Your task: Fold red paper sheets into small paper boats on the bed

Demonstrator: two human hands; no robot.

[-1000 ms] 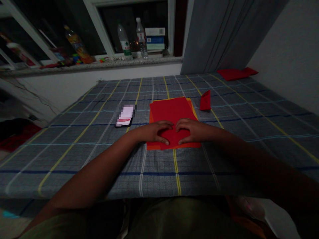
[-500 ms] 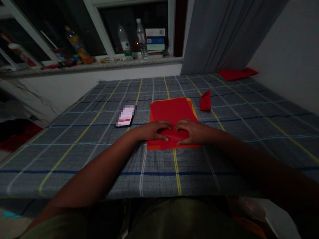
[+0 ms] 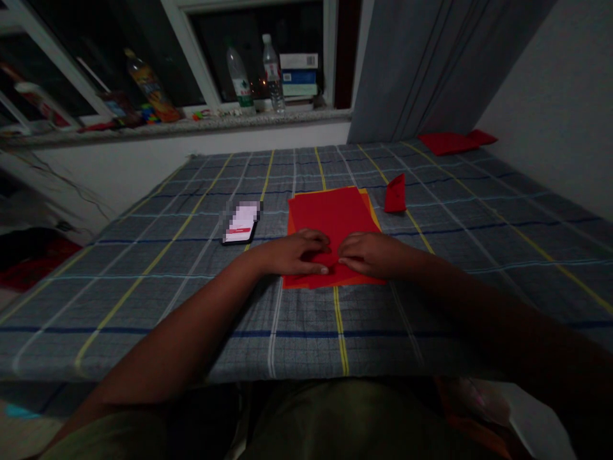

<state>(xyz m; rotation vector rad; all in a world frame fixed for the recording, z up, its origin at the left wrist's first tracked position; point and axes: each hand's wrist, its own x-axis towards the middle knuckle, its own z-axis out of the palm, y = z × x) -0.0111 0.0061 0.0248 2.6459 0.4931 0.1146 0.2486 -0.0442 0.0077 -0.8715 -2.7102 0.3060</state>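
A red paper sheet [image 3: 330, 211] lies on top of orange-yellow sheets on the cloth-covered table. Over its near half, my left hand [image 3: 297, 252] bends its fingers around a small red paper piece [image 3: 331, 259], thumb toward me. The piece blends into the sheet below, so its outline is hard to make out. From the right, my right hand [image 3: 376, 253] closes thumb and fingertips together on the same piece. The two hands' fingertips are close but apart.
Left of the sheets lies a phone [image 3: 242, 222] with its screen lit. A folded red paper [image 3: 395, 193] stands to the right. More red paper [image 3: 447, 144] lies at the far right corner. Bottles [image 3: 274, 76] and boxes [image 3: 299, 76] stand on the windowsill.
My right thumb has drawn up toward its fingers, narrowing the gap between them. The left hand has shifted only slightly. A red band on the phone's screen looks different.
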